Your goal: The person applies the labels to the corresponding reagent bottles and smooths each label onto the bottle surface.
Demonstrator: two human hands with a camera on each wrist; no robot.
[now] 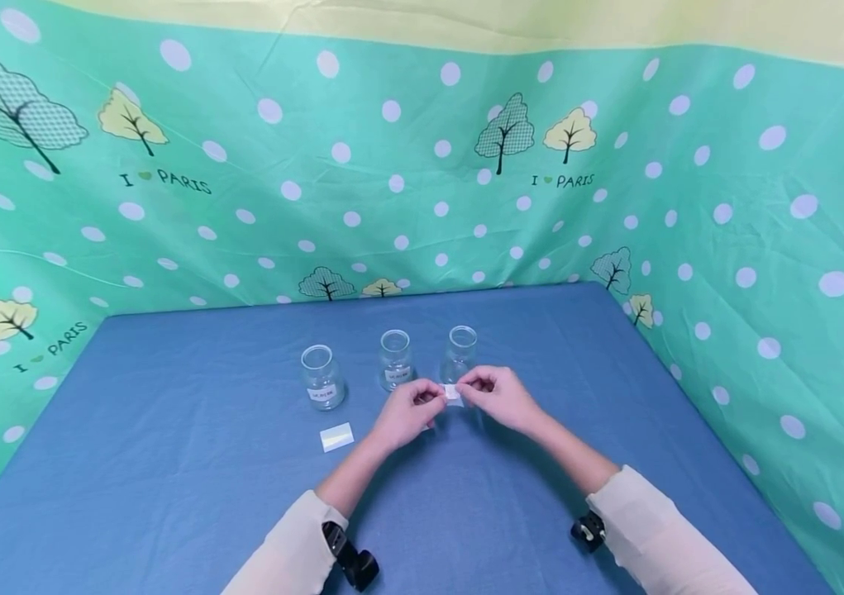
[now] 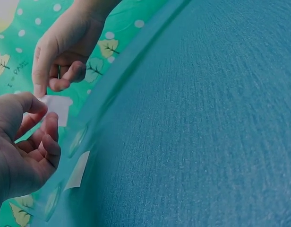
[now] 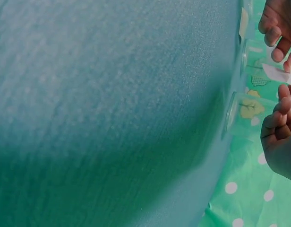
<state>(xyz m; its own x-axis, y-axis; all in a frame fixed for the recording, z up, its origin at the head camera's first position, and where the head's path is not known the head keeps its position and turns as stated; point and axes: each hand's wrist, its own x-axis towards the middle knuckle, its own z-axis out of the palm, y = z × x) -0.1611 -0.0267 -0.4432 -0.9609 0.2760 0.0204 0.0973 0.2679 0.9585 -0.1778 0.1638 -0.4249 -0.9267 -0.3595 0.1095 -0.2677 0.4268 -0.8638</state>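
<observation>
A small white label (image 1: 451, 392) is held up just in front of the right-hand glass jar (image 1: 460, 340). My left hand (image 1: 407, 415) pinches its left edge between thumb and forefinger. At its other edge, the thumb and forefinger of my right hand (image 1: 502, 398) grip it. In the left wrist view the label (image 2: 58, 109) spans the two hands. The middle jar (image 1: 395, 351) and the left jar (image 1: 317, 368) stand upright, each with a printed white label on its front. My hands partly hide the lower part of the right jar.
A pale rectangular slip (image 1: 336, 436) lies on the blue tablecloth (image 1: 191, 463) in front of the left jar. Part of another pale piece (image 1: 426, 427) peeks out beneath my left hand. Green dotted fabric (image 1: 392, 182) hangs behind and beside the table.
</observation>
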